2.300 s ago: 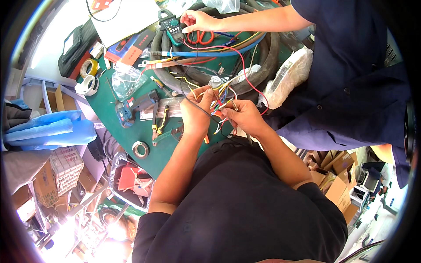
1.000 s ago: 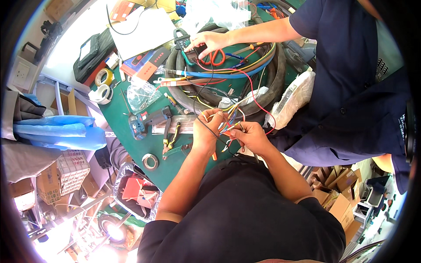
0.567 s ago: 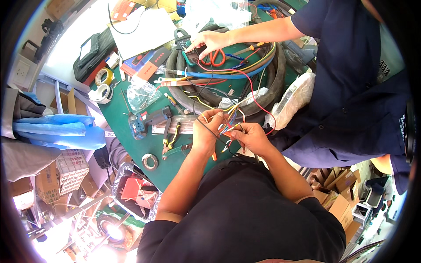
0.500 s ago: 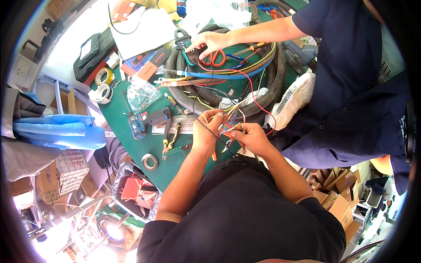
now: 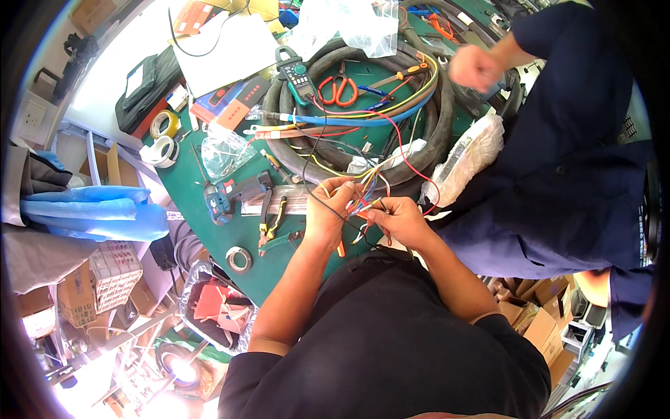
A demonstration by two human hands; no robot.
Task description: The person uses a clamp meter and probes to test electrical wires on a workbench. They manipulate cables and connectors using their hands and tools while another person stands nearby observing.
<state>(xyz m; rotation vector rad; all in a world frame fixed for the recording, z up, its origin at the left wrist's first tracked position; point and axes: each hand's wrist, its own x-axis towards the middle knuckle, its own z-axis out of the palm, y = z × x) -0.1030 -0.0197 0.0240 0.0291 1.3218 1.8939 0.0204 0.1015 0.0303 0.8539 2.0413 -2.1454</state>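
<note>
A bundle of thin coloured wires runs from the coiled black cable to my hands at the near edge of the green table. My left hand is closed on some of these wires. Close beside it, my right hand pinches what looks like a test probe, partly hidden by the fingers. Black and red leads run from my hands to a green and black clamp meter, which lies by the cable coil. An orange handle end sticks out below my left hand.
A co-worker's blurred hand is at the far right. Around the coil lie orange-handled scissors, a cordless drill, pliers, tape rolls and a plastic-wrapped part. A lined bin stands left of the table.
The co-worker's hand has left the clamp meter and swung to the right, uncovering the meter and scissors. My own hands stay nearly in place on the wires.
</note>
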